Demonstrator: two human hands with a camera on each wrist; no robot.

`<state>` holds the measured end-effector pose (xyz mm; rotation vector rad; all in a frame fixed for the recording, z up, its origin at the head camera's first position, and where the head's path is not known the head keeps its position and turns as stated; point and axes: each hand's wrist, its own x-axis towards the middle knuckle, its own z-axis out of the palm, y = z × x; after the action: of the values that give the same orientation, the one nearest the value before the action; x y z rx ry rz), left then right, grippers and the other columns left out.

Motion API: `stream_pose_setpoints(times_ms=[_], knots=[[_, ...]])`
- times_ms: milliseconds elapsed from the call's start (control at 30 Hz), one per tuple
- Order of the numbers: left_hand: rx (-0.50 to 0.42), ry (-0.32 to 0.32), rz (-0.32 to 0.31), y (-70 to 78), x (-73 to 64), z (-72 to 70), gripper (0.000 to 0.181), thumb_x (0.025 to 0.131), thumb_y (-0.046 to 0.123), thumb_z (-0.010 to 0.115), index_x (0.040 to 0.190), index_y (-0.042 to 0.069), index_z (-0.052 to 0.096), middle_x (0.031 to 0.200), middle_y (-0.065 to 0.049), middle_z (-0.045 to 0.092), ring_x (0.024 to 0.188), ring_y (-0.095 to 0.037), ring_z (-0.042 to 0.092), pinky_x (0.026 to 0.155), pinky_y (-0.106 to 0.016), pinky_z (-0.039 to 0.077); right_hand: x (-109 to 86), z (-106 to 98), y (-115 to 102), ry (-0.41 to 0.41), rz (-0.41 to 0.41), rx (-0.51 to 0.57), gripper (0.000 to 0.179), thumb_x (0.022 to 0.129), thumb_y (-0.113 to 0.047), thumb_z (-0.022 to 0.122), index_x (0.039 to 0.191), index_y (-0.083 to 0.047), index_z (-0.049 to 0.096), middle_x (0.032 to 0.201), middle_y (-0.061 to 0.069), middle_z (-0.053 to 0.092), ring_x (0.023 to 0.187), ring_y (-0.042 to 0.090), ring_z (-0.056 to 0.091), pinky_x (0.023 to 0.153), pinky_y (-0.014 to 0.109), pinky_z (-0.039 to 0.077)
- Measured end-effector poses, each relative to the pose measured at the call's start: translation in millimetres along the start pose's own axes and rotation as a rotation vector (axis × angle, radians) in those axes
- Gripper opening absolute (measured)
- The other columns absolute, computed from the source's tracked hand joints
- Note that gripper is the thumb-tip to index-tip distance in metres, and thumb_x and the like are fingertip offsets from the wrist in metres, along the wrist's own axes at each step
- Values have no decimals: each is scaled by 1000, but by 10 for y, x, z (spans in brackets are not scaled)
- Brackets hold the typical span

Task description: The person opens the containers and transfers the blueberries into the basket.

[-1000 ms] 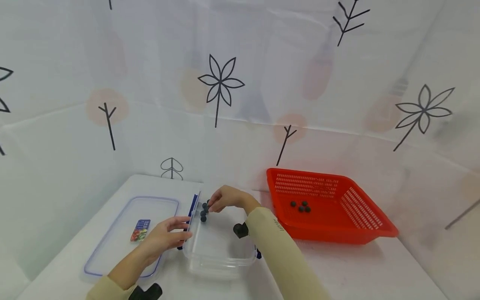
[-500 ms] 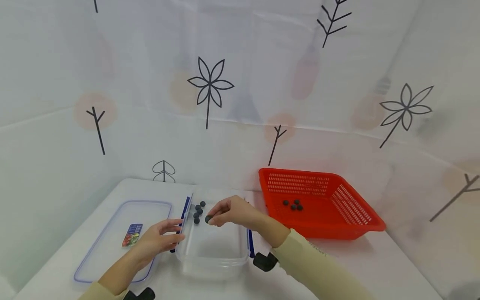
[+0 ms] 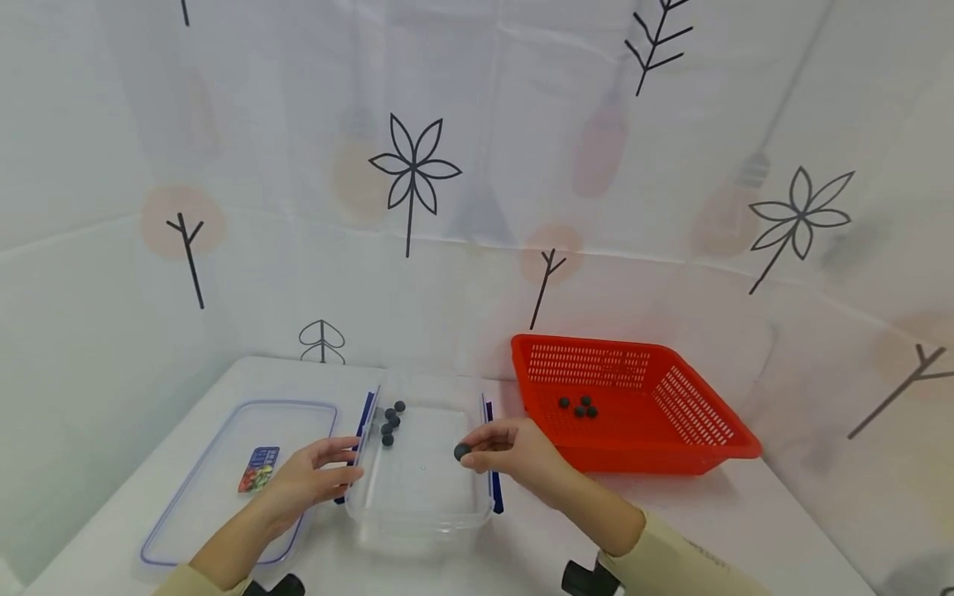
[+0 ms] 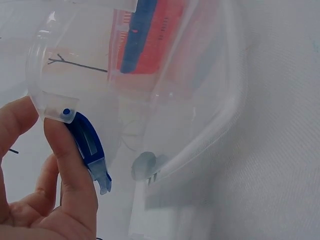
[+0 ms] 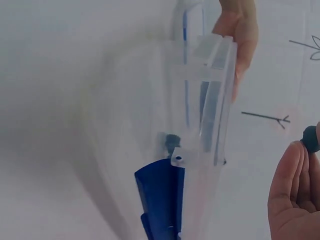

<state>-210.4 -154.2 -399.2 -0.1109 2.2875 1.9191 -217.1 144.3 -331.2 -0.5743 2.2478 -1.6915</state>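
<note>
Grip first: my right hand (image 3: 525,455) pinches one small dark ball (image 3: 462,452) between thumb and fingers, parted only as far as the ball's own width. I have it over the right side of a clear plastic container (image 3: 423,521), near that wall; the right wrist view shows the ball apart from the container, touching only the fingers. A second ago this hand was at the far left of the container, among the other balls; half a second ago it was near the middle. So the held ball has travelled rightward, away from the cluster. For the work in hand, I judge that one ball is now singled out and brought to the side where the red basket (image 3: 641,459) stands. Five similar balls (image 3: 386,429) lie bunched along the container's left wall, and four more (image 3: 592,411) sit in the basket, on the right of the white bench (image 3: 537,530). My left hand (image 3: 309,476) has barely moved: its fingers, relaxed and spread, rest against the container's left side beside a blue latch (image 4: 87,140), with no ball in them.
</note>
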Motion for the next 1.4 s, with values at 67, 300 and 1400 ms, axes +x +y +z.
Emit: stream_pose_setpoints(times_ms=[67,300,1400], knots=[[-3,2,-1,-4,0,-8,62,81,18,74,133,1,46,126,-21,50,95,-22,60,82,-39,53,-53,-42,32,32,0,-12,24,81,-17,73,99,-1,68,85,8,66,81,25,62,81,33,53],[-30,17,-13,-4,18,21,59,80,17,74,131,2,48,123,-19,51,92,-22,61,82,-39,53,-272,-269,139,204,60,-65,29,78,-20,76,99,-2,69,90,9,67,81,22,61,78,31,54],[-55,3,-20,28,-27,-5,62,79,20,75,131,1,48,122,-17,53,92,-22,61,83,-38,53,-552,-1865,395,442,235,-109,51,83,-47,65,119,-12,62,105,-9,64,94,6,59,98,41,42]])
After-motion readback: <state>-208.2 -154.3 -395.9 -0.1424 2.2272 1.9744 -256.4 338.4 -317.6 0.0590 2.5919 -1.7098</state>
